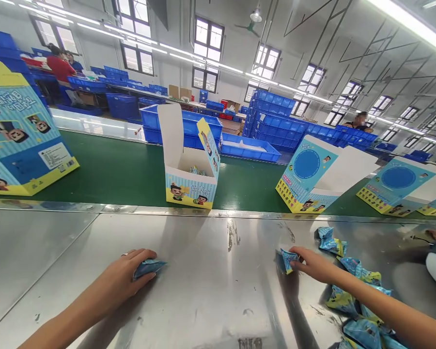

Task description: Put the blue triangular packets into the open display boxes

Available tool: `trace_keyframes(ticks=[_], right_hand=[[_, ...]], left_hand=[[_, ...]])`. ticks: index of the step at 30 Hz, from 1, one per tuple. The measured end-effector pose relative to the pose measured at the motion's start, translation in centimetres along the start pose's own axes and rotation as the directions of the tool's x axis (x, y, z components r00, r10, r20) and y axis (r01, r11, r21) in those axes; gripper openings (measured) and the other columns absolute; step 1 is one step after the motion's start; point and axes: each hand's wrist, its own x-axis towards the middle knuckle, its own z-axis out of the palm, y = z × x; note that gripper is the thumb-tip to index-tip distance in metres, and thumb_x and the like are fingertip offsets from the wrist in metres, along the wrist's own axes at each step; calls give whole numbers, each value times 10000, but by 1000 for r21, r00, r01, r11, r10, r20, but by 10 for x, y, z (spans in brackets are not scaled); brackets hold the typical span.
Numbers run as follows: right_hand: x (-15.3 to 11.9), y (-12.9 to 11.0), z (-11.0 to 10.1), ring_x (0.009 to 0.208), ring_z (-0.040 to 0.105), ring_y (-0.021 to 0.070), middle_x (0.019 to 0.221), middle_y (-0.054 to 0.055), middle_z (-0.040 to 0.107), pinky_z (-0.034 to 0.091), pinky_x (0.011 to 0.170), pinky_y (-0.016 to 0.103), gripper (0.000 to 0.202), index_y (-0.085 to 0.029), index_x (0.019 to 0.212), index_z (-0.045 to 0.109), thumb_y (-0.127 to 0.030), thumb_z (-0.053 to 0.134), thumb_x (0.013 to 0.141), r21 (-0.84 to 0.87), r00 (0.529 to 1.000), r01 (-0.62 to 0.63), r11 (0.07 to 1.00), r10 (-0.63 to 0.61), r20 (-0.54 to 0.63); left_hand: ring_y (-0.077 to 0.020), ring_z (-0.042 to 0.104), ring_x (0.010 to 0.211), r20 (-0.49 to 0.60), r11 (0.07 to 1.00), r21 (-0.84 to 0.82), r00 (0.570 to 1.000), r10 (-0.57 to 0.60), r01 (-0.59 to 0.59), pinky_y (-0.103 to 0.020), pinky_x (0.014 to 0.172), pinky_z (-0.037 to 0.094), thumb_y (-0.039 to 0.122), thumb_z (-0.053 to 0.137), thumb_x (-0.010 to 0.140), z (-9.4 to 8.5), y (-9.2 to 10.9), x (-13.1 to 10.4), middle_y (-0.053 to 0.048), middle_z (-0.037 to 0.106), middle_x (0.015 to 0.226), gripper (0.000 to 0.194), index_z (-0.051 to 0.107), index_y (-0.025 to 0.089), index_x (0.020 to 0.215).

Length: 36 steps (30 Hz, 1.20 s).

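On the left of the metal table, my left hand (128, 272) is closed around a small blue foil packet (149, 268). My right hand (311, 263) pinches another blue and yellow packet (288, 261) farther right, just above or on the steel surface. Several similar packets (361, 334) lie in a loose pile beside and below my right forearm. Straight ahead stands a printed carton (191, 188) with its flaps up, and some small packets show inside it.
A green conveyor belt (119, 169) runs behind the steel table (203, 291). It carries a large carton (25, 140) at left and open cartons (308, 169) at right. Blue crates (269, 116) are stacked beyond. People work in the background. A partly visible person is at the right edge.
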Motion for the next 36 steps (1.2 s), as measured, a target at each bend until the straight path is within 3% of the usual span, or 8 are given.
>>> trace_keyframes(ticks=[3, 9, 16, 20, 23, 26, 32, 36], right_hand=[[0, 4, -9, 1113, 637, 332, 1227, 160, 685, 483, 1017, 500, 464, -177, 1259, 598, -514, 467, 968, 0, 999, 43, 999, -43, -17], [-3, 16, -7, 1133, 635, 347, 1277, 160, 665, 488, 1010, 507, 501, -188, 1313, 595, -486, 598, 911, 8, 999, 32, 999, -32, 40], [-3, 25, -10, 1050, 634, 319, 1118, 109, 691, 495, 950, 478, 365, -212, 1108, 661, -519, 511, 979, 29, 995, 73, 997, -75, 61], [-5, 31, -16, 1152, 609, 325, 1258, 129, 656, 472, 1026, 496, 473, -216, 1255, 609, -589, 507, 983, 53, 997, 53, 997, -56, 51], [-9, 30, -14, 1143, 619, 318, 1327, 145, 611, 481, 1036, 497, 576, -210, 1354, 577, -637, 516, 972, 73, 998, 37, 997, -41, 57], [-11, 26, -9, 1092, 626, 306, 1236, 136, 607, 490, 1017, 483, 557, -206, 1246, 651, -662, 470, 982, 86, 997, 52, 995, -58, 58], [-13, 24, -14, 1038, 607, 291, 1145, 123, 598, 496, 959, 463, 499, -201, 1089, 655, -649, 462, 987, 84, 996, 69, 994, -74, 48], [-16, 28, -23, 1032, 605, 287, 1146, 117, 617, 490, 972, 462, 497, -197, 1089, 629, -655, 455, 1006, 83, 994, 98, 992, -101, 34]], left_hand=[[-318, 681, 1090, 8, 1000, 6, 1000, -12, 12, -416, 927, 515, 537, 528, 962, -1, 4, 0, -64, 730, 1248, 404, 698, 275, 1218], [-359, 628, 1199, 81, 997, 79, 997, -14, 8, -476, 989, 501, 401, 551, 932, 5, 10, 0, -76, 717, 1290, 396, 700, 266, 1273], [-334, 649, 1135, 45, 1000, 8, 999, -11, 10, -417, 945, 520, 473, 569, 971, 3, 27, 3, -68, 721, 1252, 399, 690, 264, 1289], [-345, 596, 1223, 135, 999, 41, 990, -32, 26, -443, 994, 493, 472, 597, 945, 7, 29, 3, -69, 668, 1334, 422, 673, 293, 1320], [-317, 621, 1115, 146, 998, 52, 988, -43, 36, -424, 917, 490, 434, 531, 956, 9, 33, 6, -74, 689, 1205, 332, 696, 264, 1188], [-305, 615, 1059, 115, 999, 20, 992, -49, 47, -405, 873, 481, 503, 472, 986, 7, 37, 11, -67, 686, 1124, 360, 676, 251, 1142], [-311, 596, 1129, 95, 997, 14, 993, -71, 70, -420, 937, 468, 545, 499, 980, 15, 35, 11, -68, 638, 1261, 451, 623, 276, 1320], [-313, 606, 1066, 107, 996, 41, 991, -81, 77, -421, 894, 463, 488, 464, 987, 21, 37, 13, -76, 668, 1138, 361, 670, 239, 1149]])
